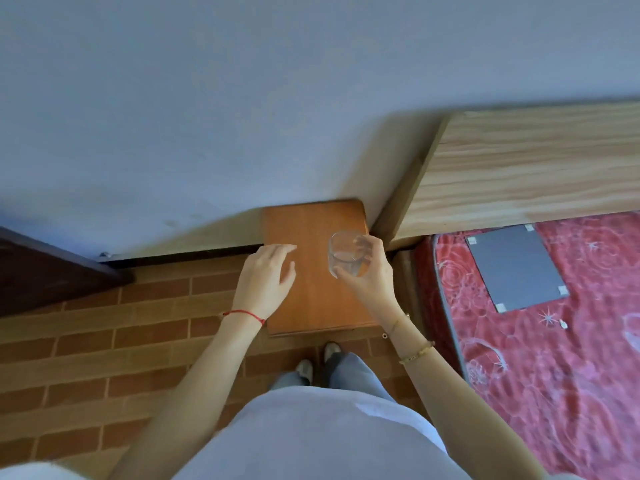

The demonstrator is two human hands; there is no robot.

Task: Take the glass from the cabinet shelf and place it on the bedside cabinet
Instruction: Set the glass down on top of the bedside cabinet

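Here, at about nine o'clock in the view, a dark wooden piece of furniture (41,268) stands by the pale wall (242,98), and under it the floor (86,344) shows a brick pattern. Moving toward the centre, the left hand (265,284) is above the left edge of the bedside cabinet (315,299). Its fingers are spread and loose, they hold nothing, and I cannot tell if the fingertips touch the wood. A thin red string (244,315) goes around this wrist.

Just to the right, at about one o'clock from the left hand, the right hand (369,275) grips the glass (344,252). The thumb is on the near side, the other fingers curl around the far side. The glass is clear, upright, and it is over the right back part of the cabinet top; whether its bottom already rests on the wood I cannot tell. Bracelets (414,353) are on the right wrist.

At six o'clock two shoes (317,362) stand just before the cabinet. At two o'clock a light wooden headboard (519,168) leans along the wall. At three to four o'clock a red patterned mattress (554,375) lies, with a grey flat square (516,266) on it.
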